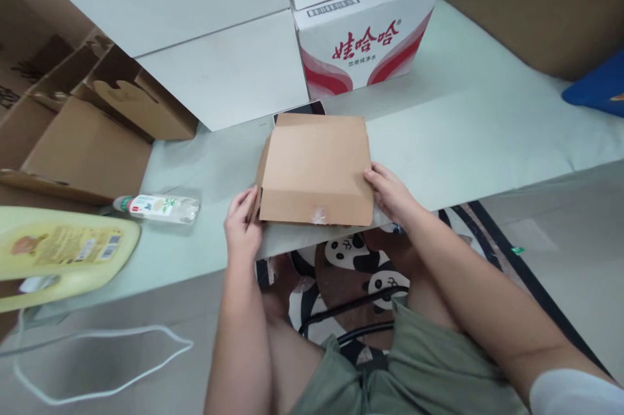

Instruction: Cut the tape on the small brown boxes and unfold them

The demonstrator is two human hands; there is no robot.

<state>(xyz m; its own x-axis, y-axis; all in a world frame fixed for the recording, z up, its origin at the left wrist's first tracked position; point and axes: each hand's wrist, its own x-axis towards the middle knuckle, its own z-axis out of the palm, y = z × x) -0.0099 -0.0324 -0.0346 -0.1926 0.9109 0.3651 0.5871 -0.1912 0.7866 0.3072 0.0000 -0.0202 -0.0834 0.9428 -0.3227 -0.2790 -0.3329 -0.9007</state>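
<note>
A brown cardboard box (316, 161) with its lid partly folded lies at the front edge of the pale green table (468, 122). A bit of clear tape shows on its front flap. My left hand (242, 223) grips the box's left front corner, fingers closed on the side flap. With thumb and fingers, my right hand (390, 190) pinches the right edge. Behind the box a dark flat device with a pale rim (312, 108) sticks out; most of it is hidden.
A clear plastic bottle (163, 207) lies on the left, near a yellow jug (63, 255). Divided cardboard cartons (88, 148) stand behind them. White boxes (219, 70) and a red-and-white carton (365, 44) line the back. A large brown carton (541, 5) and a blue object (597, 86) are at right.
</note>
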